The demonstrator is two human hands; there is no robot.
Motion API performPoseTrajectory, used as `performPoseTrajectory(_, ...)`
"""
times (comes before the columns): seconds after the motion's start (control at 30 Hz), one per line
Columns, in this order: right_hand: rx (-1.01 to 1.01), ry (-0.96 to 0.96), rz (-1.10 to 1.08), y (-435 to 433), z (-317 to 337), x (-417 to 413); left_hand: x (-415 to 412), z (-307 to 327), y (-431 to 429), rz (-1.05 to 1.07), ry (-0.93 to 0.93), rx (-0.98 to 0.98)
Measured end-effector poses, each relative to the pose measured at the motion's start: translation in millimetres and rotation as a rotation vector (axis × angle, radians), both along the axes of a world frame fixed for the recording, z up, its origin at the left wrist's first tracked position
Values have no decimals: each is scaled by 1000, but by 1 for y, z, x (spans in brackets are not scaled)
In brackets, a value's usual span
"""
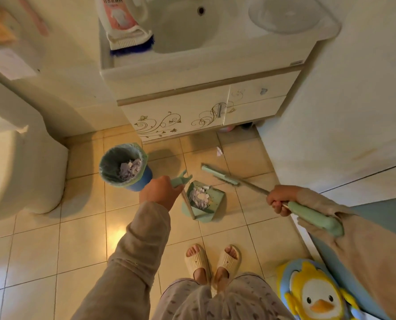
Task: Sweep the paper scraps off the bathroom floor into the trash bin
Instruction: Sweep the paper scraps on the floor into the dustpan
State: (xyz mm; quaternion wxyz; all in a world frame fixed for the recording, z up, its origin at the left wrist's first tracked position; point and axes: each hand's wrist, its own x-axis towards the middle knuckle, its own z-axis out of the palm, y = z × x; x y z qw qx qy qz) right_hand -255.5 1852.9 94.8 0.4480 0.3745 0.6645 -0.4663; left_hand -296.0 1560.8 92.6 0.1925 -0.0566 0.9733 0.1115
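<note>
While left grip (160,190) clasps one dustpan (202,200), right grip (278,200) clasps one broom (224,177), one scrap (219,151)

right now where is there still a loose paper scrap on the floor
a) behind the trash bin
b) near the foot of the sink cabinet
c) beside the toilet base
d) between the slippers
b: one small paper scrap lies on the tiles just in front of the sink cabinet, beyond the broom head; the other visible paper sits in the dustpan and the trash bin.
</note>
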Motion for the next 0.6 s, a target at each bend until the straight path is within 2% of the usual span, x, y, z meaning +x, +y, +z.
performPoseTrajectory(0.13,88,44,61,-14,1,-37,1,-2,0,13,-3,0)
performPoseTrajectory(0.37,375,35,566,-45,-60,-100,-4,-9,-4,27,11,-40)
performPoseTrajectory(0.47,409,-37,710,-51,-79,-88,-3,-11,-4,37,22,-32)
performPoseTrajectory(0.6,375,-92,760,-50,-84,-40,-5,-8,-1,16,13,-18)
